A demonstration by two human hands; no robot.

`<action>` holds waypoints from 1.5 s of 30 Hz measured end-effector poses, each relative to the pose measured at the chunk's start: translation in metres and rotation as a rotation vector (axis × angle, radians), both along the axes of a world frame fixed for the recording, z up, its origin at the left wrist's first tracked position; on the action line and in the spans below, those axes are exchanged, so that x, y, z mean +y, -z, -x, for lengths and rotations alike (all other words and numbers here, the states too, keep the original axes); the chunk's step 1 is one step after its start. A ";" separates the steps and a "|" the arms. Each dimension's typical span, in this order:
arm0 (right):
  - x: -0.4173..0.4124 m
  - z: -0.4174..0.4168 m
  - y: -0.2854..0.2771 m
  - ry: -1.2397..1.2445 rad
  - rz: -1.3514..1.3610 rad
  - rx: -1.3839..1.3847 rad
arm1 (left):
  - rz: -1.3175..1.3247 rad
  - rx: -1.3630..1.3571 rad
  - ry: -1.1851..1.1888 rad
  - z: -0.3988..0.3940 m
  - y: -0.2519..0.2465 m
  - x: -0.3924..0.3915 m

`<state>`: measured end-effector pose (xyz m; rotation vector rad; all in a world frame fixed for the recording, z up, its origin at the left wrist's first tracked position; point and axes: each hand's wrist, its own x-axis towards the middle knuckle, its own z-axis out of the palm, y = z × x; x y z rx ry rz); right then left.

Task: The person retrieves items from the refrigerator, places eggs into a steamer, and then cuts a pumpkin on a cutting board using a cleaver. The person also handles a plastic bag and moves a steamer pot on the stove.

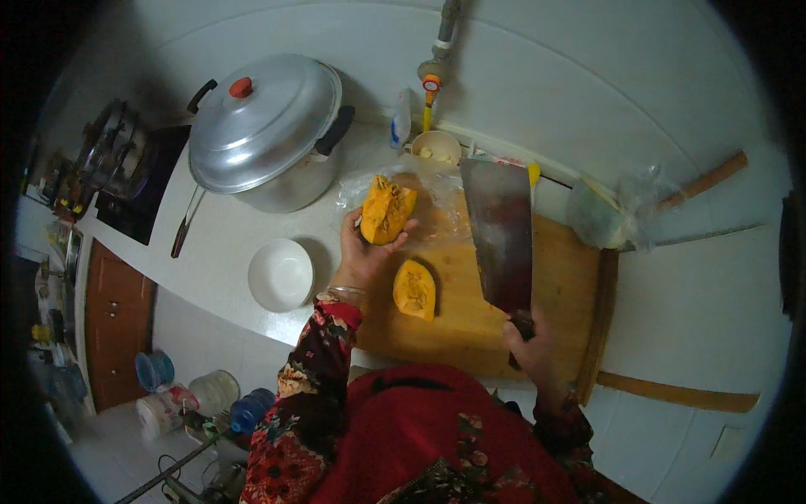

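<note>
My left hand [365, 252] holds a cut piece of orange pumpkin [386, 211] above the left edge of a wooden cutting board [560, 283]. The piece shows its stringy inner flesh. In my right hand [532, 346] is the handle of a cleaver [502, 233], its broad dark blade raised over the board and pointing away from me. Between the hands, a second pumpkin piece [415, 291] lies on the board with its hollow inner side up. A white bowl [281, 276] stands on the counter left of my left hand.
A large lidded aluminium pot [267, 126] stands at the back left, a knife [187, 223] beside it. Clear plastic film [434, 208] covers the board's back left part. Behind it are a small cup [436, 147] with pale pieces and a gas pipe [444, 50]. An induction hob [135, 201] is farther left.
</note>
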<state>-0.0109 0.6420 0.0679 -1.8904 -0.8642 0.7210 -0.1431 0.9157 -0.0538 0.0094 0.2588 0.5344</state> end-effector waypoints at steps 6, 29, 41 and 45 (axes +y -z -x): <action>0.035 0.000 -0.002 -0.121 0.145 -0.249 | -0.102 -0.049 0.042 0.000 0.001 0.004; 0.040 0.002 0.024 -0.368 0.140 -0.744 | -0.152 -0.148 -0.047 -0.020 0.002 -0.003; 0.041 -0.016 0.041 -0.334 0.131 -0.707 | -0.253 0.172 -0.119 -0.019 -0.007 -0.013; 0.040 -0.013 0.030 -0.244 0.110 -0.408 | -0.231 0.105 -0.070 -0.018 -0.007 -0.005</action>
